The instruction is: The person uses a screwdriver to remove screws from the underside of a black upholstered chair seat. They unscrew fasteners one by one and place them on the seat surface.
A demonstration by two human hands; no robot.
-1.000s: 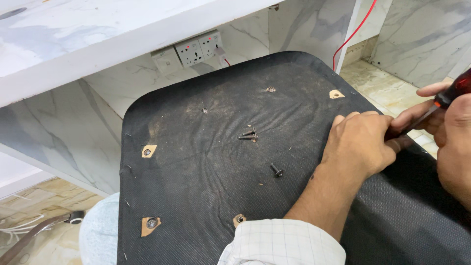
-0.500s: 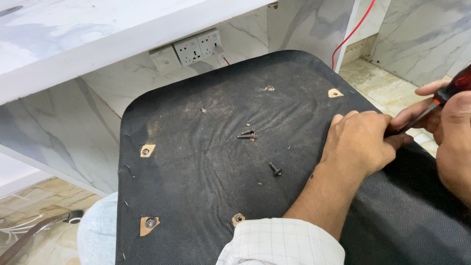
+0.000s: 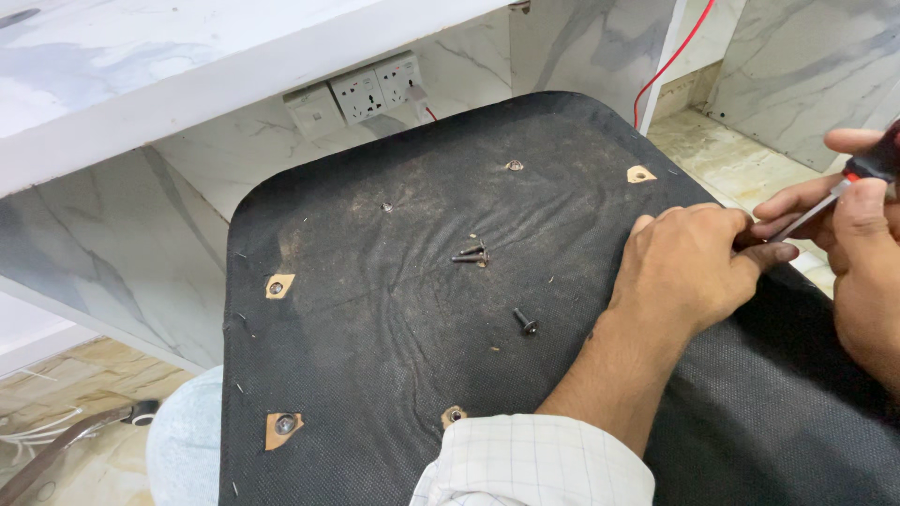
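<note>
A black fabric-covered seat base (image 3: 375,356) lies upside down in front of me, with several small cut-outs showing screw holes. My left hand (image 3: 689,267) rests on its right side, fingers curled near the screwdriver's metal tip. My right hand (image 3: 867,253) grips a red-and-black-handled screwdriver (image 3: 848,183), its shaft pointing down-left toward the left hand. What the tip touches is hidden behind the left fingers. Two loose dark screws (image 3: 472,254) lie together near the seat's middle and another screw (image 3: 525,322) lies a little nearer to me.
A white marble counter (image 3: 187,84) overhangs at the back, with wall sockets (image 3: 361,94) below it and a red wire (image 3: 670,61) running down. Tiled floor shows at right and lower left, where a grey metal bar (image 3: 66,440) lies.
Both hands stay at the seat's right edge; the screwdriver handle has shifted slightly in my right hand. The loose screws have not moved.
</note>
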